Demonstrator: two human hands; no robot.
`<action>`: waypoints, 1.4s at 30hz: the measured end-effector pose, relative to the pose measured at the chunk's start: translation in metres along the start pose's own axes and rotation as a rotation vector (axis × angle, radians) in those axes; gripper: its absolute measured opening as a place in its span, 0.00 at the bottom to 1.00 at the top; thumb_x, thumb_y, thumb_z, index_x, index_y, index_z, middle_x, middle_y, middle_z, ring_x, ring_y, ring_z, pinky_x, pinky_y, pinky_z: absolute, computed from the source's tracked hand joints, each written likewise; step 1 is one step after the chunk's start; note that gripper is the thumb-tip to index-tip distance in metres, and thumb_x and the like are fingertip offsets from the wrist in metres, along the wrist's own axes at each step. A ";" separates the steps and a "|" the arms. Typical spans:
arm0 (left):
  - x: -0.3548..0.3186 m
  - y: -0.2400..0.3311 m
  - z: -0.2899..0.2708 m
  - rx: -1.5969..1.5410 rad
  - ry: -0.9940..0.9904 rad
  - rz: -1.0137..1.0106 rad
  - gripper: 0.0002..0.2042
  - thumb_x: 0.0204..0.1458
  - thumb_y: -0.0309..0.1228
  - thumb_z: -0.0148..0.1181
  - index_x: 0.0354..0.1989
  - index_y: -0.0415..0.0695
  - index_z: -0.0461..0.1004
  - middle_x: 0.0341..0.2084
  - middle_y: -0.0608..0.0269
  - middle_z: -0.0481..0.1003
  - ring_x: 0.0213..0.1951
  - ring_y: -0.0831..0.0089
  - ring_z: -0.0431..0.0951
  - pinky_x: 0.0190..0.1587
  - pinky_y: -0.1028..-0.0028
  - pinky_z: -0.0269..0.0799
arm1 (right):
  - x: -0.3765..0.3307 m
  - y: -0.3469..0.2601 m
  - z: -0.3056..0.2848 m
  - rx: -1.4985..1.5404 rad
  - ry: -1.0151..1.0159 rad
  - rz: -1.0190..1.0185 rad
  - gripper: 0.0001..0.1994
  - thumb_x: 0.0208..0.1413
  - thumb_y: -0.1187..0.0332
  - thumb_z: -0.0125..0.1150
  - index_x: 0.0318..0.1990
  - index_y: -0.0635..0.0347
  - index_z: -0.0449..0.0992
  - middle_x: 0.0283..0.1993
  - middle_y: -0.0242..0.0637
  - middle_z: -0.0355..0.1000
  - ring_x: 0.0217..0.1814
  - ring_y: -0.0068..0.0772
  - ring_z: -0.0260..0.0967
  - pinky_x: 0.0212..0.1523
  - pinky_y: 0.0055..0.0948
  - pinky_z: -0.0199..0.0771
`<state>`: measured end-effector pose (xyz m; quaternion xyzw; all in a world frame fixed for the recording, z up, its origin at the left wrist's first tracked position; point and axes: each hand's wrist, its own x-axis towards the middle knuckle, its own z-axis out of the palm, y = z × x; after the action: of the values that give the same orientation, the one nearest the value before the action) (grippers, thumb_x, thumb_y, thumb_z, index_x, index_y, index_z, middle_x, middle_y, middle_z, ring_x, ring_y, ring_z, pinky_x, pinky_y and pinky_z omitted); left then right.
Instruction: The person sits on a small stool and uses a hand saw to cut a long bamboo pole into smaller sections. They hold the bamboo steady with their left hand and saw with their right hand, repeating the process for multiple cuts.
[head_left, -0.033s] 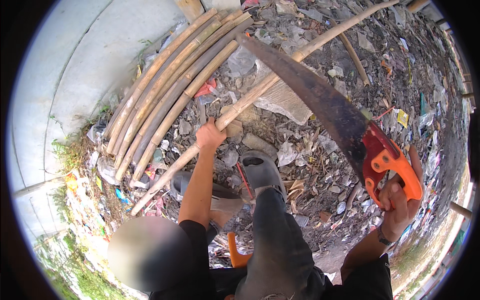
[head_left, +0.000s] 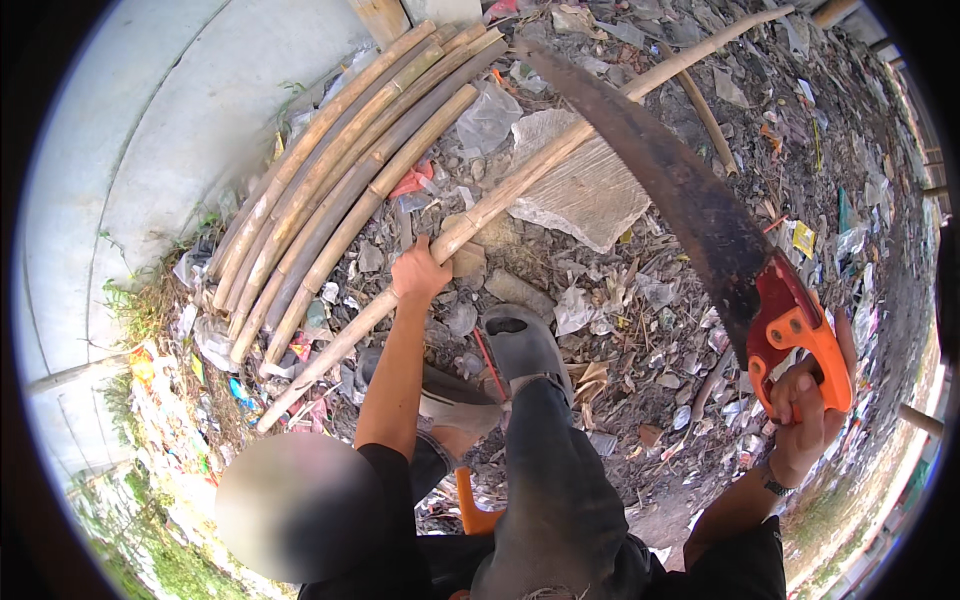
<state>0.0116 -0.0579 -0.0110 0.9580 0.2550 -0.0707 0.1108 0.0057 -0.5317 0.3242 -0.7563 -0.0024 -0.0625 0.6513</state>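
Note:
My left hand point(head_left: 420, 270) is wrapped around a long bamboo pole point(head_left: 540, 163), which slants from the lower left to the upper right across a flat stone slab point(head_left: 600, 195). In my right hand point(head_left: 806, 415) is the orange and red handle of a handsaw point(head_left: 690, 200). Its long, dark, rust-stained blade points up and left and passes in front of the pole beyond the slab. Whether the blade touches the pole, I cannot tell.
Several cut bamboo lengths point(head_left: 330, 235) lie side by side at left, near a pale concrete wall point(head_left: 200, 130). My shod foot point(head_left: 525, 345) stands below the slab. Litter and stones cover the ground. A thinner stick point(head_left: 705, 120) lies far right; an orange curved object point(head_left: 475, 510) is by my leg.
The handsaw and my right hand have shifted slightly to the right, and more of the slab shows. My left hand stays on the pole in nearly the same place.

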 end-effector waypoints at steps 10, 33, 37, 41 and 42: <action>-0.004 -0.039 -0.063 -0.425 -0.370 0.274 0.21 0.43 0.41 0.72 0.40 0.36 0.83 0.34 0.41 0.82 0.38 0.47 0.84 0.43 0.57 0.77 | -0.049 0.136 -0.027 -0.910 0.258 -0.109 0.27 0.60 0.78 0.66 0.68 0.60 0.75 0.56 0.46 0.83 0.41 0.27 0.79 0.42 0.31 0.79; -0.131 -0.018 0.039 -2.698 0.646 -0.693 0.49 0.47 0.57 0.77 0.71 0.46 0.57 0.61 0.62 0.71 0.64 0.62 0.71 0.68 0.55 0.68 | 0.066 0.284 0.356 -0.732 -0.638 -0.353 0.09 0.52 0.62 0.64 0.37 0.53 0.86 0.35 0.42 0.80 0.40 0.47 0.78 0.56 0.43 0.73; -0.129 -0.035 0.057 -2.710 0.877 -0.549 0.46 0.45 0.65 0.73 0.66 0.48 0.66 0.60 0.63 0.73 0.56 0.63 0.78 0.65 0.56 0.71 | 0.060 0.265 0.363 -0.790 -0.675 -0.239 0.10 0.49 0.58 0.66 0.32 0.50 0.86 0.29 0.42 0.81 0.33 0.48 0.79 0.52 0.44 0.76; -0.124 -0.047 0.047 -2.764 0.934 -0.581 0.22 0.53 0.53 0.69 0.41 0.47 0.74 0.36 0.65 0.77 0.41 0.66 0.77 0.57 0.60 0.72 | 0.075 0.269 0.371 -0.925 -0.728 -0.127 0.12 0.48 0.55 0.67 0.31 0.51 0.86 0.32 0.45 0.83 0.36 0.48 0.81 0.45 0.48 0.80; -0.124 -0.075 0.054 -2.725 0.825 -0.542 0.17 0.55 0.49 0.67 0.34 0.48 0.73 0.30 0.66 0.75 0.38 0.67 0.76 0.54 0.60 0.73 | 0.074 0.264 0.376 -0.903 -0.708 -0.145 0.12 0.49 0.55 0.66 0.31 0.51 0.86 0.32 0.45 0.83 0.36 0.49 0.81 0.44 0.48 0.81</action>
<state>-0.1372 -0.0671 -0.0527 -0.0147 0.3061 0.4795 0.8223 0.1364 -0.2067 0.0178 -0.9320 -0.2451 0.1547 0.2177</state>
